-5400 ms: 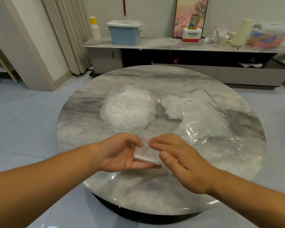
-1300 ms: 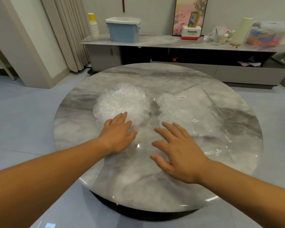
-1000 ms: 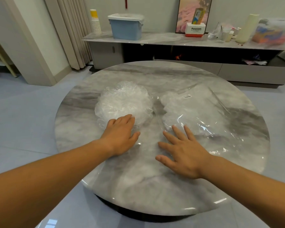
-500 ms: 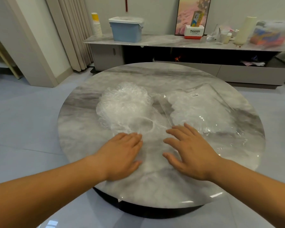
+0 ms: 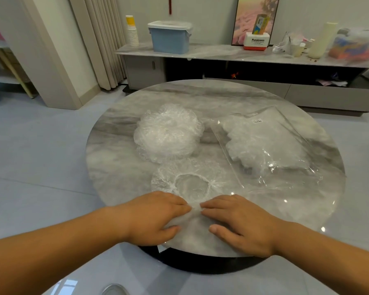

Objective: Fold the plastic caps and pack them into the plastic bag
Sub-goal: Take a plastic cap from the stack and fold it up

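A single clear plastic cap (image 5: 190, 179) lies spread flat on the round marble table (image 5: 200, 96), its elastic ring facing up. Its near edge runs under the fingertips of both hands. The left hand (image 5: 156, 218) and right hand (image 5: 241, 222) rest palm down with fingers nearly straight, tips almost meeting. They press on the thin film and grasp nothing. Beyond the left hand, past the flattened cap, sits a fluffy pile of caps (image 5: 167, 133). Beyond the right hand lies the transparent plastic bag (image 5: 268, 145), already holding a wad of folded caps, with a small label near its far end. Far ahead of both hands, a long sideboard (image 5: 222, 54) against the wall carries a blue lidded box (image 5: 169, 38), a stack of paper cups (image 5: 132, 30) and a red-and-white Panasonic carton (image 5: 255, 41). Pleated curtains (image 5: 102, 39) hang off to the left.
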Motion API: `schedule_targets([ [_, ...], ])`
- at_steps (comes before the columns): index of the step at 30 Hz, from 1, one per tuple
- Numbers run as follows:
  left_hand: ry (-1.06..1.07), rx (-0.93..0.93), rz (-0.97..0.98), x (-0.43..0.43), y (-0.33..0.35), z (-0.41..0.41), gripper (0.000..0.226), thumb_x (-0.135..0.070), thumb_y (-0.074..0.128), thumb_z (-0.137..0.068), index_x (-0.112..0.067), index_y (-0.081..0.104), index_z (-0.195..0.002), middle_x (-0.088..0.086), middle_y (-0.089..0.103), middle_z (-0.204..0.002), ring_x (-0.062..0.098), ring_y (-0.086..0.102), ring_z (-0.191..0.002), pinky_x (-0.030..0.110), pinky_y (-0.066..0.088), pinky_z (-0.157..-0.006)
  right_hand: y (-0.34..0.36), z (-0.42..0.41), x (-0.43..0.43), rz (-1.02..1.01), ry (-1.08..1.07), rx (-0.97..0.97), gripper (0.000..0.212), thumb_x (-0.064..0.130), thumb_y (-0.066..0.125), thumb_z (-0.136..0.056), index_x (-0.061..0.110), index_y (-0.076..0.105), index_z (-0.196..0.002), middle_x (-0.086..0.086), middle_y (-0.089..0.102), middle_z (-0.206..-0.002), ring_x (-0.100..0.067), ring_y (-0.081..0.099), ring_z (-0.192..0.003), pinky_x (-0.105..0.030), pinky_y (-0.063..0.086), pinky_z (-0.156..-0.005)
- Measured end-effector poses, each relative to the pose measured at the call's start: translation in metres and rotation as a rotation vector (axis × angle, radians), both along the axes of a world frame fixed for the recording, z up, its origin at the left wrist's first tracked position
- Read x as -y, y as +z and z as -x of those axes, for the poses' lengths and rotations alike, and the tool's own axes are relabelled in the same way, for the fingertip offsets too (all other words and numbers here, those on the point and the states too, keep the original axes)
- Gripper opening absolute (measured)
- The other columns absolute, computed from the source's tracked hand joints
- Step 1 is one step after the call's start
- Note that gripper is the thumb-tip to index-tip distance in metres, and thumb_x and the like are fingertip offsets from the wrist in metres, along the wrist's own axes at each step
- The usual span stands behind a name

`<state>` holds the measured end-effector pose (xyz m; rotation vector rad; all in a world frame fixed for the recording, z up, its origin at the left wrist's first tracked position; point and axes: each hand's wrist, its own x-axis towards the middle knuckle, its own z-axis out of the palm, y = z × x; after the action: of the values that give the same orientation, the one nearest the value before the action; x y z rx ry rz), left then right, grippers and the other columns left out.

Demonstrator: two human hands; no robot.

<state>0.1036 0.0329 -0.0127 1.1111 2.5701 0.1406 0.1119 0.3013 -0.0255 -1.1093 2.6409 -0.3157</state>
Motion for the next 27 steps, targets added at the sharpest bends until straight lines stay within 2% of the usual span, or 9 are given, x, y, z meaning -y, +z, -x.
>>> schedule_targets([
  [4,0.131,0.128,-0.114,0.0,0.0,0.003,0.048,-0.043,0.049,-0.101,-0.034,0.046,-0.148,-0.017,0.052,-0.144,0.001,0.048,-0.129,0.023,0.038,-0.109,0.004,-0.002,0.001,0.049,0.007,-0.019,0.055,0.057,0.028,-0.099,0.035,0.051,-0.145,0.013,0.042,-0.156,-0.002,0.035,-0.14,-0.026,0.023,-0.117],
  [8,0.382,0.29,-0.433,-0.001,0.0,0.012,0.022,-0.033,0.069,-0.092,-0.033,0.069,-0.114,-0.017,0.071,-0.108,0.005,0.065,-0.103,0.03,0.051,-0.096,0.0,0.003,0.007,0.189,-0.088,0.03,0.052,0.052,0.031,-0.102,0.029,0.058,-0.139,0.015,0.055,-0.143,0.003,0.046,-0.131,-0.021,0.035,-0.11],
  [11,0.533,0.294,-0.592,-0.002,0.0,0.022,0.017,-0.028,0.08,-0.083,-0.029,0.07,-0.096,-0.007,0.073,-0.095,0.011,0.069,-0.089,0.035,0.055,-0.088,0.002,0.013,0.011,0.318,-0.248,0.145,0.039,0.041,0.041,-0.105,0.028,0.061,-0.136,0.018,0.06,-0.132,0.005,0.053,-0.118,-0.013,0.041,-0.098],
  [14,0.648,0.238,-0.636,-0.001,-0.003,0.031,0.028,-0.029,0.085,-0.077,-0.028,0.063,-0.094,-0.006,0.069,-0.096,0.011,0.067,-0.084,0.028,0.055,-0.083,0.003,0.024,0.016,0.297,-0.312,0.125,0.038,0.039,0.042,-0.105,0.028,0.059,-0.138,0.018,0.058,-0.136,0.005,0.053,-0.117,-0.01,0.039,-0.095],
  [17,0.72,0.158,-0.606,0.0,-0.011,0.038,0.031,-0.035,0.084,-0.078,-0.029,0.059,-0.096,-0.011,0.064,-0.099,0.004,0.062,-0.089,0.017,0.051,-0.077,-0.001,0.032,0.019,0.154,-0.253,0.031,0.044,0.046,0.036,-0.104,0.027,0.057,-0.138,0.014,0.056,-0.138,-0.004,0.051,-0.121,-0.019,0.04,-0.1],
  [20,0.769,0.083,-0.577,-0.002,-0.018,0.042,0.028,-0.039,0.081,-0.082,-0.028,0.059,-0.095,-0.013,0.06,-0.1,0.002,0.058,-0.094,0.014,0.046,-0.079,-0.006,0.035,0.023,-0.008,-0.165,-0.04,0.062,0.058,0.017,-0.096,0.027,0.059,-0.13,0.009,0.05,-0.142,-0.015,0.049,-0.121,-0.031,0.043,-0.101],
  [23,0.801,-0.028,-0.522,-0.004,-0.025,0.044,0.026,-0.045,0.077,-0.083,-0.032,0.059,-0.097,-0.014,0.053,-0.108,0.003,0.052,-0.102,0.019,0.04,-0.09,-0.008,0.037,0.025,-0.068,-0.162,-0.066,0.073,0.063,0.008,-0.091,0.028,0.06,-0.128,0.003,0.04,-0.149,-0.019,0.047,-0.126,-0.031,0.042,-0.101],
  [25,0.84,-0.102,-0.459,-0.005,-0.03,0.045,0.032,-0.049,0.075,-0.083,-0.036,0.057,-0.105,-0.017,0.044,-0.12,0.003,0.038,-0.115,0.023,0.026,-0.1,-0.005,0.04,0.028,-0.059,-0.175,-0.083,0.074,0.065,0.008,-0.091,0.029,0.062,-0.126,0.001,0.037,-0.15,-0.02,0.047,-0.126,-0.032,0.041,-0.101],
  [27,0.903,-0.09,-0.435,-0.006,-0.032,0.046,0.044,-0.051,0.075,-0.082,-0.038,0.052,-0.117,-0.017,0.036,-0.13,0.006,0.029,-0.125,0.023,0.016,-0.101,0.0,0.044,0.033,-0.038,-0.203,-0.109,0.073,0.065,0.011,-0.091,0.03,0.065,-0.126,-0.001,0.038,-0.15,-0.02,0.045,-0.126,-0.035,0.038,-0.105],
])
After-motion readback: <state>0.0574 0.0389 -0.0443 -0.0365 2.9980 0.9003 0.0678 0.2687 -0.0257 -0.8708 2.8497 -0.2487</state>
